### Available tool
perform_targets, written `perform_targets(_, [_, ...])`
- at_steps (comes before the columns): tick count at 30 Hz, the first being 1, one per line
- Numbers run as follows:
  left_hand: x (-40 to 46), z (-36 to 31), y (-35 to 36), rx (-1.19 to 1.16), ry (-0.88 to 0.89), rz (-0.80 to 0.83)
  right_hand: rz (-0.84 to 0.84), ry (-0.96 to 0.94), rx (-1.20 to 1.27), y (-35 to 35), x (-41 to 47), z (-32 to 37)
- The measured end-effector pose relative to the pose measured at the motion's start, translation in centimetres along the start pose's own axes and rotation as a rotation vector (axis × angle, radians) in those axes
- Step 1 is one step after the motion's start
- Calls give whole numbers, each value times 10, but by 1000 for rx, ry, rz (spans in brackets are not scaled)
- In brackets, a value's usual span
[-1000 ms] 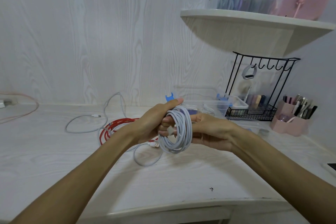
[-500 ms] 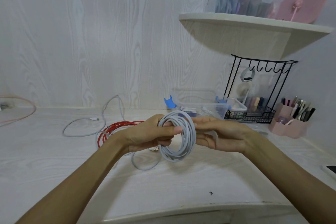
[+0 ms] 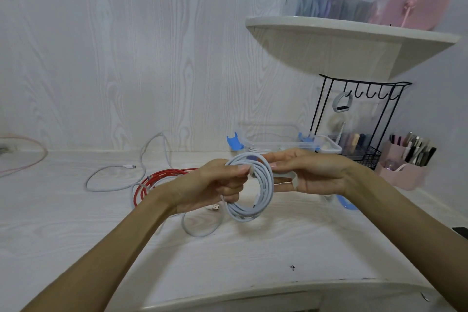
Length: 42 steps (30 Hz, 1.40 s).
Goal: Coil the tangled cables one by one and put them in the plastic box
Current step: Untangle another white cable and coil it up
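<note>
A coiled white cable [image 3: 255, 200] hangs in the air above the desk middle. My left hand [image 3: 210, 185] grips the coil's left side with curled fingers and thumb. My right hand [image 3: 311, 172] is to the right of the coil, fingers stretched out, fingertips touching its top. The clear plastic box [image 3: 326, 145] with blue clips stands behind my hands by the wall. A red cable [image 3: 162, 177] and a loose white cable [image 3: 111, 180] lie tangled on the desk to the left. A white loop with a USB plug [image 3: 202, 225] lies below my left hand.
A black wire rack [image 3: 359, 119] and a pink pen holder [image 3: 405, 172] stand at the back right. A shelf [image 3: 349, 35] overhangs them. A blue box lid [image 3: 347, 204] lies under my right wrist. A pink cable [image 3: 25, 157] runs at the far left.
My right hand let go of the coil and its fingers straightened out to the right. My left hand keeps hold of the coil, which has turned more side-on.
</note>
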<state>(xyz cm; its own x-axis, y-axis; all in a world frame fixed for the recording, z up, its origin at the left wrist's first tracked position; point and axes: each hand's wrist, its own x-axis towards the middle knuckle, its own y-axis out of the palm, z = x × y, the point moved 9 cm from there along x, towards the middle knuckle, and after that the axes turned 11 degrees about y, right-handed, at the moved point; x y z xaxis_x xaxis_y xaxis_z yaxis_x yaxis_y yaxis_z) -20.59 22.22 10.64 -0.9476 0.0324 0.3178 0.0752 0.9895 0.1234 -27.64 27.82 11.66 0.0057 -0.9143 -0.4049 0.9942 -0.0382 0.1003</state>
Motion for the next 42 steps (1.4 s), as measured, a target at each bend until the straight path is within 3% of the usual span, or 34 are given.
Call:
perform_targets(4, [1,-3,-12,341,90,-79,-54,35,131,-10,4,-6])
perform_targets(8, [-2,-14,-30,443,246,-313,78,-108,434,-4,-2,-7])
perform_targets(11, [-7,-10,-39,403,287,-433,118,-270,266,9,-5,-7])
perform_targets(14, [-8,-10,-38,389,321,-453,-107,-340,109,0,1,-8])
perform_targets(20, [-3,-5,-38,324,327,-496,-369,-372,220,-18,15,-10])
perform_targets(26, [-12,14,-45,373,291,-691,-792,-363,195,-38,16,-13])
perform_targets(33, [-18,21,-55,357,339,-926,-1075,-489,197,-34,12,-6])
perform_targets(37, [-24,23,-64,337,337,-1056,-1085,-603,96,-20,12,-2])
perform_targets(42, [-25,17,-66,361,338,-1010,-907,-572,121,-17,23,-6])
